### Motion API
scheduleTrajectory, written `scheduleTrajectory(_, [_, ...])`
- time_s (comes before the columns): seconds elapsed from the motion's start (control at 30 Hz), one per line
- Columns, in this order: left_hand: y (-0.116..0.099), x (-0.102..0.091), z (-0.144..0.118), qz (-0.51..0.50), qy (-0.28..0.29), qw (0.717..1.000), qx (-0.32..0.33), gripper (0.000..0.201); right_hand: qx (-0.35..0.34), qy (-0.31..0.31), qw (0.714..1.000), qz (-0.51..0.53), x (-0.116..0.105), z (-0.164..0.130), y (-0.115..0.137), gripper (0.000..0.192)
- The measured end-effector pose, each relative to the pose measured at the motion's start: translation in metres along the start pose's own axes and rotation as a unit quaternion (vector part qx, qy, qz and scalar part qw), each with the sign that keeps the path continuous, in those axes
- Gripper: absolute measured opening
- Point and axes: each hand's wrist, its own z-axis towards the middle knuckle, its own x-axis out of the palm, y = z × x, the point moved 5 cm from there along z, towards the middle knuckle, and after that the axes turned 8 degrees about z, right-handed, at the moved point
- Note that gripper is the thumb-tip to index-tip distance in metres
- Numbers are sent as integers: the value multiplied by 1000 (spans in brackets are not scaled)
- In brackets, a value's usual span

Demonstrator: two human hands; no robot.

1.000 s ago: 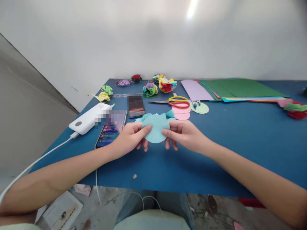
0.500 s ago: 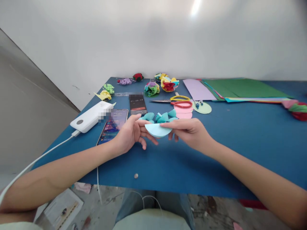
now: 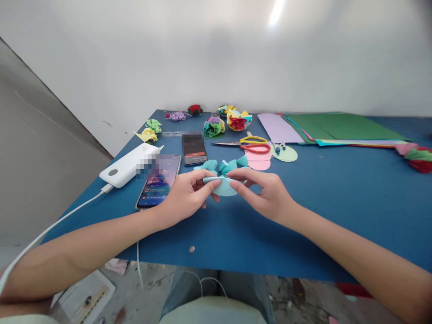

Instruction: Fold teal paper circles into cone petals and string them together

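Observation:
A light blue paper circle [image 3: 223,186], folded in half, is pinched between my left hand [image 3: 187,195] and my right hand [image 3: 266,191] just above the blue table [image 3: 324,198]. The left fingers hold its left end along the fold, the right thumb and forefinger hold its right end. Right behind it several teal folded paper cones [image 3: 225,165] lie on the table.
Two phones [image 3: 158,180] [image 3: 194,148] and a white power bank [image 3: 128,164] with a cable lie to the left. Behind are scissors [image 3: 248,143], pink and green paper circles [image 3: 270,156], paper flowers [image 3: 225,120] and stacked coloured sheets [image 3: 334,128].
The flat blue circle has been bent over and folded in half. My left hand, which had let go half a second ago, has closed on the fold again.

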Motion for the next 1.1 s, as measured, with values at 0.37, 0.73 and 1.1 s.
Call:
scheduleTrajectory(0.37, [1,0,-1,49,-3,998,25,25,3,4,1000,-12,5,-1,-8,17])
scheduleTrajectory(0.73, [-9,0,-7,223,-18,964,146,20,21,75,997,-8,15,-4,-5,16])
scheduleTrajectory(1.1, [1,5,-3,-19,85,996,14,33,107,75,964,232,13,-1,-13,25])
